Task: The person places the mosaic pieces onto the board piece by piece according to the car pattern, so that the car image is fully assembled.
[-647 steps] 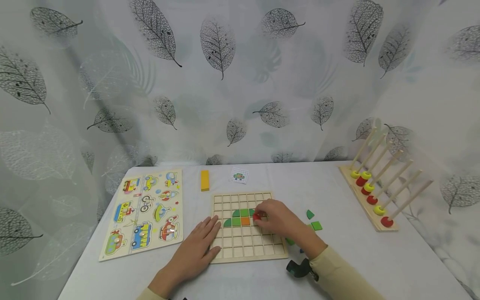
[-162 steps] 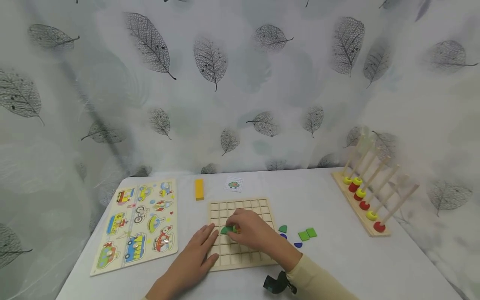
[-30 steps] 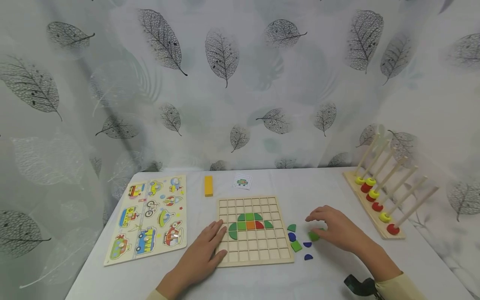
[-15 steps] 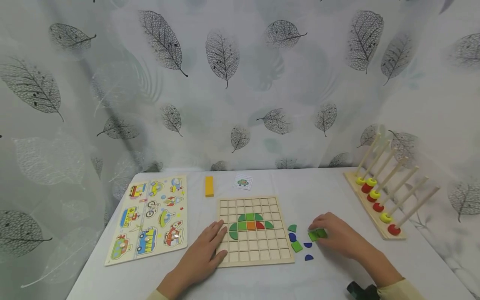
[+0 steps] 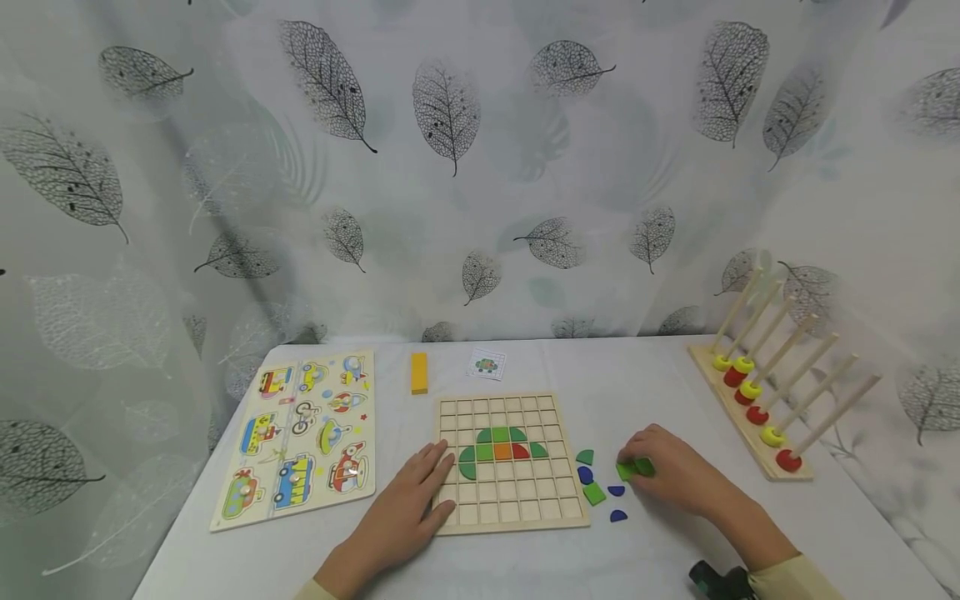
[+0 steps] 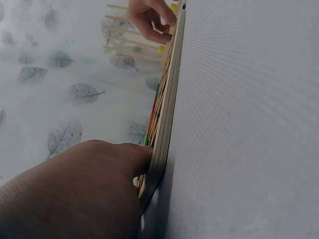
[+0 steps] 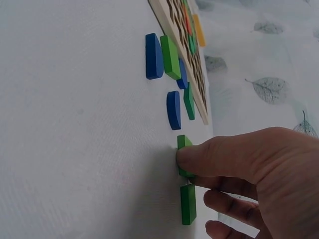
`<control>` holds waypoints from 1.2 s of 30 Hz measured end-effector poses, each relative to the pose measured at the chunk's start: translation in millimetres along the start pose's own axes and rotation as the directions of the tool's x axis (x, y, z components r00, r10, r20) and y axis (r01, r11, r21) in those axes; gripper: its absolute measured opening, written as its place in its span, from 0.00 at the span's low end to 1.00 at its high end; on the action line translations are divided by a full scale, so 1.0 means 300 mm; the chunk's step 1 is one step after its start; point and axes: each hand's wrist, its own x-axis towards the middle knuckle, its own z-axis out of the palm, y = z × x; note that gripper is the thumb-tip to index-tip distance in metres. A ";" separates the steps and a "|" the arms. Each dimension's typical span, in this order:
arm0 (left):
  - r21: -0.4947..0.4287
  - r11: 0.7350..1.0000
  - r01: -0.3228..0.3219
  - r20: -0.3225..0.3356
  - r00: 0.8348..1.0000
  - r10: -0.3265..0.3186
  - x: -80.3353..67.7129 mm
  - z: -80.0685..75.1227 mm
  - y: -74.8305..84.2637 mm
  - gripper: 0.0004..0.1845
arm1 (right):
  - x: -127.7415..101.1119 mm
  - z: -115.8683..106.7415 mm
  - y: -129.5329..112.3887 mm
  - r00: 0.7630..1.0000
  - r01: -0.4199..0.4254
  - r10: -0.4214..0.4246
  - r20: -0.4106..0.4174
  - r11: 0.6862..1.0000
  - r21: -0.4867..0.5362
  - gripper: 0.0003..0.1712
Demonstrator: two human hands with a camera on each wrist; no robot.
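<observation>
A wooden grid board (image 5: 517,508) lies mid-table with green, orange and red tiles forming a small shape (image 5: 501,450) in it. My left hand (image 5: 420,492) rests flat on the board's left edge (image 6: 167,109), fingers straight. To the right of the board my right hand (image 5: 637,463) covers two green square tiles (image 5: 633,468). In the right wrist view its thumb presses the side of one green square (image 7: 182,143), with the fingers curled beyond it. A second green square (image 7: 188,204) lies beside it. More loose tiles lie nearby: a green quarter-round (image 5: 584,457), a green square (image 5: 593,493) and blue pieces (image 5: 618,516).
A vehicle peg puzzle (image 5: 296,433) lies at the left. A yellow block (image 5: 418,372) and a small pattern card (image 5: 486,365) sit behind the board. A wooden rack of slanted pegs with red and yellow rings (image 5: 757,400) stands at the right. A leaf-print curtain closes the back.
My right hand has lowered onto the two green squares and its fingers have curled in around them. The left hand and the board have not moved.
</observation>
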 end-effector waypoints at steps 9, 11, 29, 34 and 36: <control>-0.005 1.000 -0.001 0.001 1.000 0.001 0.000 -0.003 0.000 0.35 | 0.010 0.011 -0.008 1.000 -0.004 0.004 -0.014 1.000 0.007 0.13; -0.006 1.000 -0.001 0.000 1.000 0.001 0.000 -0.003 0.000 0.35 | 0.011 0.009 -0.013 1.000 -0.004 0.004 -0.017 1.000 0.006 0.14; 0.002 1.000 0.005 0.003 1.000 -0.005 0.000 0.000 0.000 0.35 | 0.037 -0.043 -0.093 0.993 0.077 -0.074 -0.088 0.997 0.025 0.12; -0.003 1.000 0.006 0.006 1.000 -0.006 0.000 -0.002 0.001 0.35 | 0.046 -0.045 -0.122 0.988 0.119 -0.114 -0.106 0.992 0.044 0.12; -0.003 1.000 0.008 0.007 1.000 -0.008 0.000 -0.002 0.002 0.35 | 0.052 -0.044 -0.131 0.986 0.129 -0.124 -0.111 0.991 0.045 0.12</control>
